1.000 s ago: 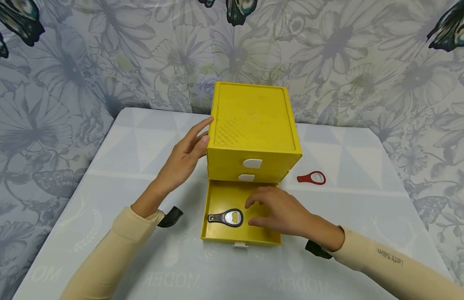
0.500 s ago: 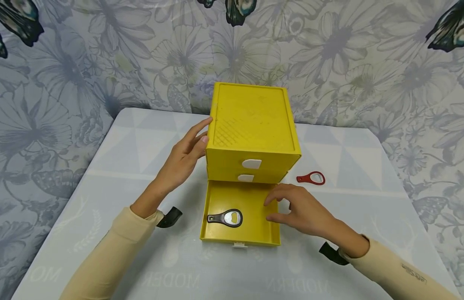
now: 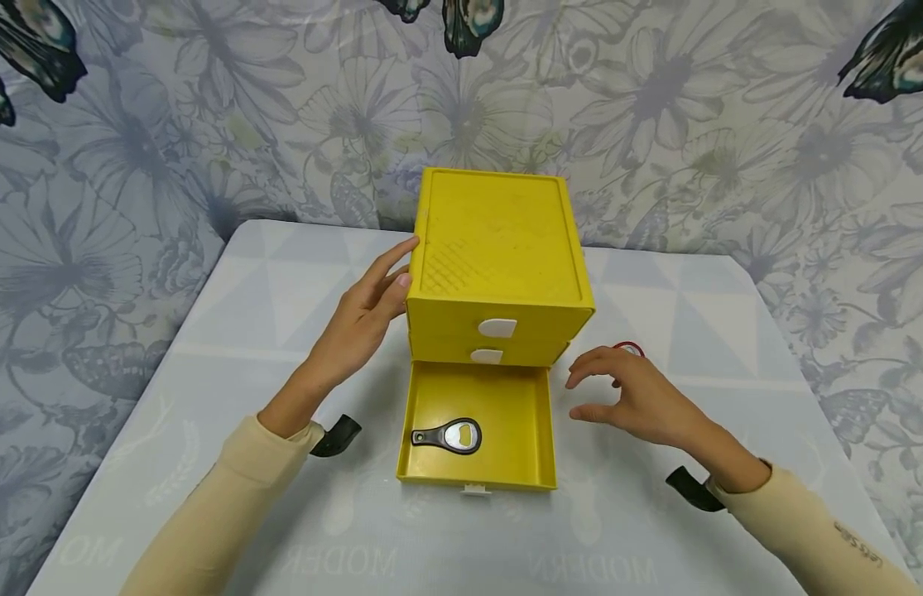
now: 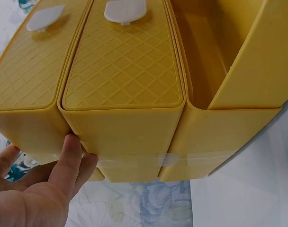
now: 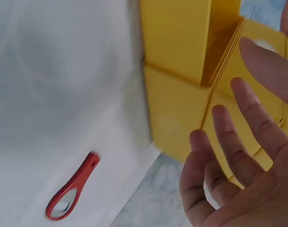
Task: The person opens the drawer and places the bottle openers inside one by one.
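A yellow drawer unit (image 3: 498, 240) with white tab handles stands on the table, its bottom drawer (image 3: 506, 451) pulled out. Inside that drawer lies a black bottle opener (image 3: 454, 435) with a metal centre. My left hand (image 3: 357, 327) rests its fingertips against the unit's left side; the left wrist view shows the fingers (image 4: 68, 163) on the yellow wall. To the right of the drawer, my right hand (image 3: 636, 397) hovers with fingers loosely bent and nothing between them. A red bottle opener (image 5: 70, 191) lies on the table, mostly hidden behind the right hand in the head view.
The pale patterned table (image 3: 252, 513) carries the unit near its back edge. Behind it hangs a flowered wall covering (image 3: 282, 116). Clear tape (image 4: 201, 157) runs across the unit's side. Black straps (image 3: 338, 436) show at both wrists.
My right hand has moved right, from over the open drawer to above the table, and now overlaps the red bottle opener. The left hand stays at the unit; the black bottle opener has not moved.
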Demonstrator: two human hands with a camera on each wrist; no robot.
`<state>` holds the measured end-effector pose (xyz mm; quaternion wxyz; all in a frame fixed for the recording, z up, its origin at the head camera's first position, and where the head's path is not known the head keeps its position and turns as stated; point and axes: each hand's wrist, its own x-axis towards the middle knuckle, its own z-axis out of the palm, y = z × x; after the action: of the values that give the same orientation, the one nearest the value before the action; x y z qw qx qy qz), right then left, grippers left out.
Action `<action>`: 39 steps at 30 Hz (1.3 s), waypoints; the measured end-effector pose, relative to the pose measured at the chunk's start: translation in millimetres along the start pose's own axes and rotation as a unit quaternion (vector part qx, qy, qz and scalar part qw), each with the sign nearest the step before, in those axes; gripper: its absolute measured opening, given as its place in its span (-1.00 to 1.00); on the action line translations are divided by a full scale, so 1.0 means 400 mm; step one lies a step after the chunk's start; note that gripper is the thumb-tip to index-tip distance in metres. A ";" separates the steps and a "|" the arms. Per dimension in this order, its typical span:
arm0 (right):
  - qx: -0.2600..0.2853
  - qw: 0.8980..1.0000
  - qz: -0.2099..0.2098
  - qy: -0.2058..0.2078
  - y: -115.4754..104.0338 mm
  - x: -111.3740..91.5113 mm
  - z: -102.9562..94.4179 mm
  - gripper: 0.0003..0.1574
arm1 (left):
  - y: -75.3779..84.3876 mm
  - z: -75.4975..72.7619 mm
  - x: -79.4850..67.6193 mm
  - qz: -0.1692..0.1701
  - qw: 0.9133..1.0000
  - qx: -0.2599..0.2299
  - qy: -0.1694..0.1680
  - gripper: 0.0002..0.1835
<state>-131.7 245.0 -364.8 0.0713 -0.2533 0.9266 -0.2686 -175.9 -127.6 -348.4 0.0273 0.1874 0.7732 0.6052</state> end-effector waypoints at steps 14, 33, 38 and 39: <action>-0.017 0.999 -0.042 0.013 0.169 0.015 -0.045 -0.61 | -0.006 0.000 0.004 0.009 1.000 -0.008 -0.003 -0.47; -0.035 0.999 0.023 -0.005 0.333 0.046 -0.060 -0.54 | -0.002 -0.001 0.006 0.011 1.000 -0.014 -0.004 -0.47; -0.029 0.999 0.031 -0.014 0.352 0.051 -0.051 -0.50 | -0.005 -0.001 0.003 0.011 1.000 -0.007 -0.002 -0.48; -0.028 0.999 0.033 -0.017 0.355 0.051 -0.048 -0.51 | -0.006 0.000 0.003 0.011 1.000 -0.008 -0.003 -0.48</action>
<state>-215.9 346.8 -424.5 0.0887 -0.2285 0.9404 -0.2358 -177.7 -127.7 -350.4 0.0240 0.1978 0.7663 0.6108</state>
